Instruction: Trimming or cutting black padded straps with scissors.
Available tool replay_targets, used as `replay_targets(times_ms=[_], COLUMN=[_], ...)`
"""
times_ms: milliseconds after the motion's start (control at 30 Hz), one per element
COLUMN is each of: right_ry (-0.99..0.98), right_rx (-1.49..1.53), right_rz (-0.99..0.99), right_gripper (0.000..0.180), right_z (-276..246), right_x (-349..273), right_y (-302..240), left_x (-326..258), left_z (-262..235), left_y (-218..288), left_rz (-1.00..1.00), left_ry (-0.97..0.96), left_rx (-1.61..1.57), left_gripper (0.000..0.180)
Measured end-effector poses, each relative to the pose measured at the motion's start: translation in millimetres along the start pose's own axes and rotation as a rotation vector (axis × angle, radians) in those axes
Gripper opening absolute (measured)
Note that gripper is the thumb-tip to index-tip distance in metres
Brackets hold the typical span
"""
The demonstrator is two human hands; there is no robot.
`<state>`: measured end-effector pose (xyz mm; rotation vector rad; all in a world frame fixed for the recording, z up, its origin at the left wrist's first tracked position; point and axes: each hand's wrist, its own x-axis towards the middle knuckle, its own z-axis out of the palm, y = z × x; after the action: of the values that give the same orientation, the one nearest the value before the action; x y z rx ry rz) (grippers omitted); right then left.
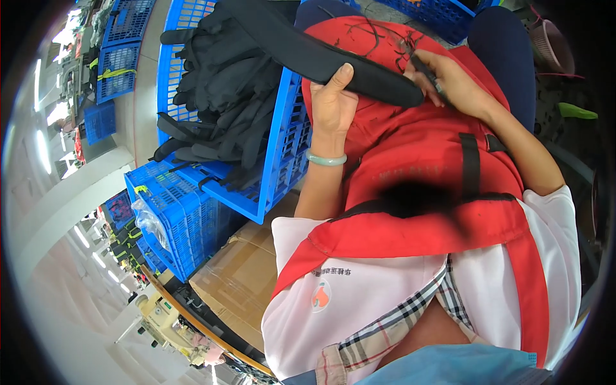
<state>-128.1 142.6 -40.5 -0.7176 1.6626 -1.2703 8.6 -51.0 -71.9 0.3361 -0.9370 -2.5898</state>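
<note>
Left hand (333, 102) palm-down, grip clasping black padded strap (321, 54); right hand (443, 77) grip pinching small tool (420, 67) at strap end.

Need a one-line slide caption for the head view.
Left hand grips a black padded strap over a red apron; right hand holds small snips.

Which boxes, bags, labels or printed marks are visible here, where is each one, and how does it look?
Cardboard box: brown, taped, on the floor below the blue crates.
Plastic bag: clear, crumpled, against the lower blue crate.
Printed badge: small orange and green emblem with dark lettering, on the white shirt.
Faint lettering: pale print on the red apron, too dim to make out.
No screens or signs.
</note>
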Motion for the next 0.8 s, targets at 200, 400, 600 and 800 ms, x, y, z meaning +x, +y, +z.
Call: replay_targets(times_ms=[200, 400, 600, 800], right_ry=[0.027, -0.033, -0.091, -0.021], right_rx=[-0.001, -0.044, -0.479, -0.315], right_rz=[-0.122, 0.056, -0.006, 0.014], right_gripper=[0.022, 0.031, 0.059, 0.054], right_z=[11.6, 11.0, -28.6, -18.1], right_x=[-8.3, -15.0, -33.7, -30.1], right_y=[-20.9, -33.9, -41.0, -28.9], left_x=[-2.4, -1.9, -2.9, -3.0], left_z=[18.4, 8.7, 0.1, 14.8], left_y=[-4.0, -4.6, -1.1, -7.9], left_rz=[0.037, -0.028, -0.005, -0.002], left_ry=[0.109, 0.017, -0.017, 0.028], left_rx=[0.004, -0.012, -0.014, -0.004], left_gripper=[0.037, 0.048, 0.048, 0.041])
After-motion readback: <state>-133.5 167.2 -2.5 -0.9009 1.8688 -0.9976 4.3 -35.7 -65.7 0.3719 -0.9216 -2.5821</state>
